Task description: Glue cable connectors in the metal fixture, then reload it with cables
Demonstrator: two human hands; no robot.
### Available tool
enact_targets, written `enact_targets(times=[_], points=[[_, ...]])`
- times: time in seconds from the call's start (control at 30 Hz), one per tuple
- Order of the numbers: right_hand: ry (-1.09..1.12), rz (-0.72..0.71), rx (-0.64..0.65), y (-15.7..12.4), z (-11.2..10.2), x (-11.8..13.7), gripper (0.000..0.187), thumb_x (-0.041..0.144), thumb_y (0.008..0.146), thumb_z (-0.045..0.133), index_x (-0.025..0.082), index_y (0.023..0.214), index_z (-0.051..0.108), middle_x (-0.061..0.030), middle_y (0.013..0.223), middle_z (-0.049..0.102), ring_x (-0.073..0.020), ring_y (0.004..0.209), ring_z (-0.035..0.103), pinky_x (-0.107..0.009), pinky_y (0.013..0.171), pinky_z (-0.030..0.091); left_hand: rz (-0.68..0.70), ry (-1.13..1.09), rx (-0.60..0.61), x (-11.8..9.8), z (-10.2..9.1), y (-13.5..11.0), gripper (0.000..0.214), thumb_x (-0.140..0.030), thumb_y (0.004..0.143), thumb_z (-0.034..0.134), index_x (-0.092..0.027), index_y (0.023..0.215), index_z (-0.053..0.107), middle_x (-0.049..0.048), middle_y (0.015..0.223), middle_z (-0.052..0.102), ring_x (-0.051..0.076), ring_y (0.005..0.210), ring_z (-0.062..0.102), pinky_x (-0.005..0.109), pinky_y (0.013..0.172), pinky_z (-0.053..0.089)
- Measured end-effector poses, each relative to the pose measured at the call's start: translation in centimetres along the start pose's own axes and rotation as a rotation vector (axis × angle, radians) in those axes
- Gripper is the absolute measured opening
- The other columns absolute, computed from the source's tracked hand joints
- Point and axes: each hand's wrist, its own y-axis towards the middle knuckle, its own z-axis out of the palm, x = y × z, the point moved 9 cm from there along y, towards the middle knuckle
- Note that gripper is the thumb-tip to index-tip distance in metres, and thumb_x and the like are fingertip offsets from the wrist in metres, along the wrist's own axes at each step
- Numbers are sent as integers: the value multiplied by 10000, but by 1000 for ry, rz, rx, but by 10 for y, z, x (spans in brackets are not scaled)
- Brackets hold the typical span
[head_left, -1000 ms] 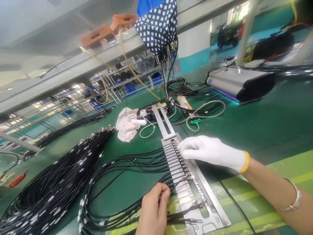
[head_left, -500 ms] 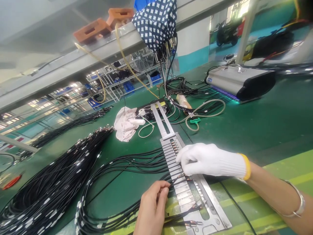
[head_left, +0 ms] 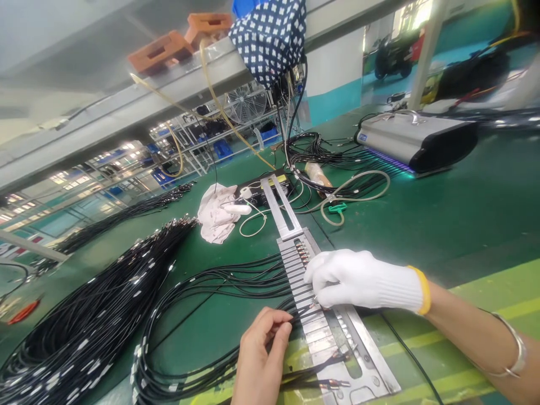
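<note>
A slotted metal fixture (head_left: 324,332) lies on the green bench, with several black cables (head_left: 236,281) seated in its slots and their copper ends showing. My right hand (head_left: 363,279), in a white glove, rests on the fixture's middle with its fingers curled down onto a cable end. My bare left hand (head_left: 261,360) is at the fixture's near left side. Its fingertips pinch a black cable just before a slot.
A big bundle of black cables (head_left: 84,320) fills the left of the bench. Behind the fixture lie a crumpled cloth (head_left: 217,211), a beige tube coil (head_left: 354,194) and black wire loops (head_left: 314,152). A grey lamp unit (head_left: 415,140) sits at the back right.
My gloved right hand slid nearer along the fixture, from its upper slots to the middle. My left hand kept its pinch on the cable and shifted slightly.
</note>
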Motion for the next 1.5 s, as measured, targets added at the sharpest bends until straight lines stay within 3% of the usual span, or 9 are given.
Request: enact_targets(times=[0.37, 0.63, 0.9, 1.07, 1.23, 1.5], points=[[-66, -42, 14, 2, 3, 1, 154, 210, 866, 638, 186, 714, 634, 31, 940, 678, -155, 987, 584, -257, 849, 411, 6, 27, 12, -4, 2, 0, 286, -433, 959, 570, -170, 973, 683, 40, 886, 589, 162, 824, 530, 248, 758, 397], [-115, 140, -179, -6, -31, -7, 275, 392, 921, 535, 232, 940, 758, -15, 1048, 716, -207, 957, 636, -297, 872, 460, 237, 325, 152, -11, 15, 0, 282, -347, 1053, 459, -180, 1003, 681, 51, 915, 616, 147, 801, 580, 237, 707, 410], [-166, 149, -193, -4, -29, -6, 308, 406, 932, 504, 226, 912, 754, -15, 1035, 712, -200, 934, 635, -293, 842, 464, 314, 375, 191, -18, 22, 0, 274, -249, 1071, 394, -187, 1028, 658, 46, 969, 625, 129, 889, 616, 227, 790, 447], [-184, 159, -188, -4, -27, -7, 299, 402, 937, 496, 238, 910, 745, -5, 1055, 710, -200, 956, 633, -290, 832, 454, 302, 385, 195, -17, 29, 4, 277, -244, 1073, 388, -186, 1034, 656, 50, 983, 622, 128, 891, 613, 230, 789, 457], [-183, 148, -194, -4, -29, -3, 309, 395, 928, 505, 219, 927, 759, -43, 1021, 714, -215, 935, 630, -293, 839, 468, 420, 522, 115, -24, 32, 0, 322, -204, 1065, 345, -179, 1072, 667, 79, 974, 627, 157, 872, 618, 256, 773, 480], [-180, 117, -216, -6, -31, 1, 309, 381, 946, 501, 215, 945, 761, -52, 1035, 708, -217, 962, 623, -301, 899, 469, 395, 597, 48, -25, 28, -5, 334, -242, 1039, 372, -199, 1065, 702, 122, 957, 645, 209, 836, 643, 311, 740, 524]])
